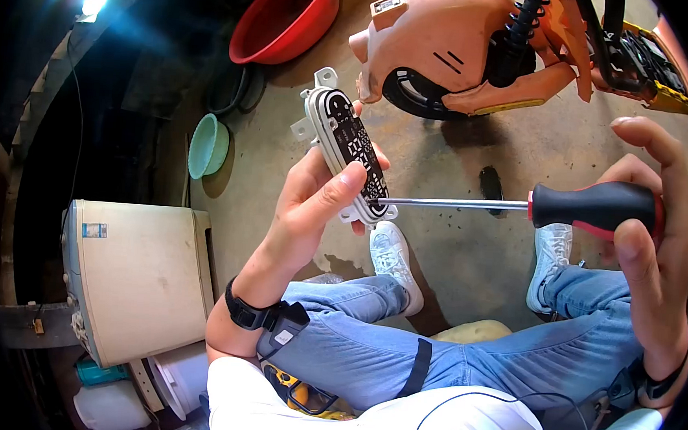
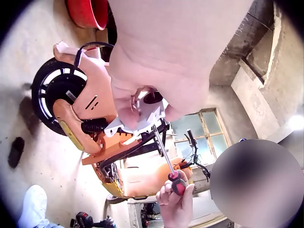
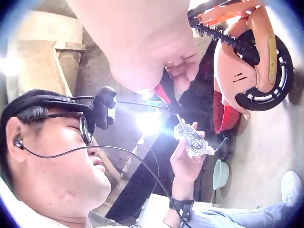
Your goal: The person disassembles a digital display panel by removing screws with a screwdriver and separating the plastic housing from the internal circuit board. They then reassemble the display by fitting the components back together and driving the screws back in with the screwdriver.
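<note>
My left hand [image 1: 318, 194] holds an oval display panel [image 1: 353, 148] with a white tabbed housing and a dark patterned face, its thumb pressing on the face near the lower end. A red and black screwdriver [image 1: 596, 208] is gripped by my right hand [image 1: 658, 234]. Its shaft runs level to the left, and the tip meets the panel's lower end. From the left wrist view, the white back of the housing [image 2: 137, 121] shows between the fingers. In the right wrist view the screwdriver's handle [image 3: 166, 92] is partly covered by the right hand.
An orange scooter body [image 1: 441, 47] with a wheel stands beyond the hands. A red basin [image 1: 285, 18] and a green basin [image 1: 209, 147] lie on the floor at the left, above a white cabinet [image 1: 139, 281]. White shoes [image 1: 392, 261] rest below the panel. A power tool [image 2: 90, 221] lies on the floor.
</note>
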The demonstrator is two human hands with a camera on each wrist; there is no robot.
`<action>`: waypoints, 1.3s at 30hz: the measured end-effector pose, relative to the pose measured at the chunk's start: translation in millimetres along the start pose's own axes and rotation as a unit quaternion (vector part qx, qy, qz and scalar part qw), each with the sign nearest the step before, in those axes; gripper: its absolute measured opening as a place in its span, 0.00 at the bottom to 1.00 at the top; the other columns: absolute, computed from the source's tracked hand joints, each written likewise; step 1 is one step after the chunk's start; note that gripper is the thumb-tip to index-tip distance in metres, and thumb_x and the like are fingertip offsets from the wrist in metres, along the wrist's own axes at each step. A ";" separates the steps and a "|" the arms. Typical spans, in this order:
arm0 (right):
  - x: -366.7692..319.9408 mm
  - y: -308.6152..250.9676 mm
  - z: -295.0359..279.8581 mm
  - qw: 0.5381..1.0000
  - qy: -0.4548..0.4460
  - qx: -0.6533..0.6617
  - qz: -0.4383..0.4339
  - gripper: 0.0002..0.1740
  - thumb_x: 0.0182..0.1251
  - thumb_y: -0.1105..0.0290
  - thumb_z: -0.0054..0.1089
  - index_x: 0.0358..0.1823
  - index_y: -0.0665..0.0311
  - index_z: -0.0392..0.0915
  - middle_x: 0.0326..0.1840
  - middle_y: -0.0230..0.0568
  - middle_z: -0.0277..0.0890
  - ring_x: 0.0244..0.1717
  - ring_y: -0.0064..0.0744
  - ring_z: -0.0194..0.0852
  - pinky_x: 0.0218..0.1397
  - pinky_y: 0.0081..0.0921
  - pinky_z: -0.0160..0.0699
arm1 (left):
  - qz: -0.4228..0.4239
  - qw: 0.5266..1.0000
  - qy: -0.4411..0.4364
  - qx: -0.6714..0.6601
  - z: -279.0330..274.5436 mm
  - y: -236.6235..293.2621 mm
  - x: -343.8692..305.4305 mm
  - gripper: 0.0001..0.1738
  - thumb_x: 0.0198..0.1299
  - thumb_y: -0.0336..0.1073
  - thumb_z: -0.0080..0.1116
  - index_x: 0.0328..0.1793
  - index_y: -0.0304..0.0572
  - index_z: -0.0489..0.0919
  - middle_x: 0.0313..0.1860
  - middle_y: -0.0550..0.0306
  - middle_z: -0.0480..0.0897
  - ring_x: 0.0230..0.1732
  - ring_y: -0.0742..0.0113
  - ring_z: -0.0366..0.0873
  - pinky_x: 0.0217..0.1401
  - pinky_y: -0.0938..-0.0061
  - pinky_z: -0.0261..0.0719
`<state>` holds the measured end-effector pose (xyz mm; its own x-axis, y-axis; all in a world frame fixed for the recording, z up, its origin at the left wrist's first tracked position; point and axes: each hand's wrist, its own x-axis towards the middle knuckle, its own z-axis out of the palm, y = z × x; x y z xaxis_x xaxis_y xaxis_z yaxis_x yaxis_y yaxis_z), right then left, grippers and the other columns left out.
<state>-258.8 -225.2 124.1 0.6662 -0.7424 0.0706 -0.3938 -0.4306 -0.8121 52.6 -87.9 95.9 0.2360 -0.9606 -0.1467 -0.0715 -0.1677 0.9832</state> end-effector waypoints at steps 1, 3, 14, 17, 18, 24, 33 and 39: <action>-0.4 -5.3 -6.2 0.993 -0.073 -0.007 0.094 0.49 0.67 0.31 0.49 0.74 0.65 0.54 0.47 0.43 0.70 0.44 0.28 0.72 0.47 0.21 0.74 | 0.000 1.000 0.000 0.000 0.4 0.0 0.1 0.42 0.69 0.47 0.51 0.82 0.34 0.52 0.53 0.46 0.79 0.36 0.72 0.84 0.26 0.81 0.81; -1.9 14.5 5.3 1.000 -0.010 -0.011 -0.008 0.39 0.67 0.50 0.58 0.72 0.64 0.55 0.47 0.41 0.68 0.42 0.26 0.71 0.42 0.19 0.72 | 0.001 1.000 0.001 0.003 1.0 0.3 -0.1 0.42 0.69 0.48 0.51 0.82 0.34 0.52 0.53 0.46 0.79 0.36 0.72 0.84 0.26 0.81 0.81; 2.4 10.4 4.4 0.988 -0.006 0.108 -0.112 0.24 0.59 0.62 0.66 0.51 0.57 0.64 0.55 0.44 0.62 0.53 0.28 0.62 0.61 0.26 0.62 | 0.001 1.000 -0.011 -0.001 -0.8 -0.7 0.5 0.42 0.68 0.48 0.51 0.82 0.34 0.52 0.54 0.46 0.79 0.36 0.71 0.83 0.26 0.80 0.81; 1.4 16.5 8.6 0.984 0.006 0.110 -0.139 0.18 0.57 0.65 0.64 0.44 0.55 0.65 0.55 0.45 0.61 0.53 0.28 0.61 0.61 0.25 0.61 | -0.001 1.000 -0.010 0.000 -0.6 -0.1 0.9 0.42 0.68 0.48 0.51 0.82 0.34 0.52 0.54 0.46 0.79 0.36 0.71 0.83 0.26 0.80 0.81; 1.2 17.9 8.8 0.982 -0.002 0.112 -0.151 0.16 0.52 0.73 0.61 0.40 0.53 0.65 0.55 0.45 0.61 0.52 0.28 0.61 0.61 0.24 0.60 | -0.003 1.000 -0.010 0.002 -0.6 0.3 1.1 0.42 0.68 0.48 0.51 0.82 0.34 0.52 0.54 0.46 0.79 0.37 0.71 0.84 0.26 0.80 0.81; 1.2 21.4 4.0 0.979 -0.002 0.135 -0.152 0.21 0.39 0.87 0.52 0.33 0.51 0.65 0.53 0.44 0.60 0.47 0.26 0.60 0.59 0.20 0.61 | -0.005 1.000 -0.013 -0.016 0.8 0.9 1.9 0.42 0.68 0.48 0.50 0.82 0.33 0.52 0.54 0.46 0.79 0.37 0.71 0.84 0.26 0.80 0.81; 2.5 11.0 9.8 0.977 0.053 0.101 -0.182 0.25 0.37 0.90 0.49 0.36 0.52 0.63 0.52 0.43 0.60 0.44 0.24 0.60 0.59 0.18 0.63 | -0.014 0.999 0.027 -0.029 -1.2 0.7 4.5 0.40 0.69 0.50 0.48 0.80 0.34 0.54 0.52 0.46 0.81 0.45 0.71 0.83 0.42 0.77 0.82; 1.4 2.1 -2.8 0.977 -0.033 0.181 -0.109 0.21 0.43 0.87 0.50 0.37 0.52 0.64 0.52 0.42 0.60 0.50 0.25 0.61 0.61 0.22 0.63 | -0.031 0.986 0.055 -0.152 -10.5 1.4 9.3 0.38 0.66 0.46 0.45 0.79 0.33 0.57 0.51 0.43 0.81 0.49 0.63 0.81 0.50 0.73 0.80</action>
<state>-260.4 -228.5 124.1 0.7539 -0.6126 0.2374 0.0040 -0.3570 -0.9341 64.9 -94.8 97.1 0.3365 -0.9178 -0.2108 0.2368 -0.1342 0.9622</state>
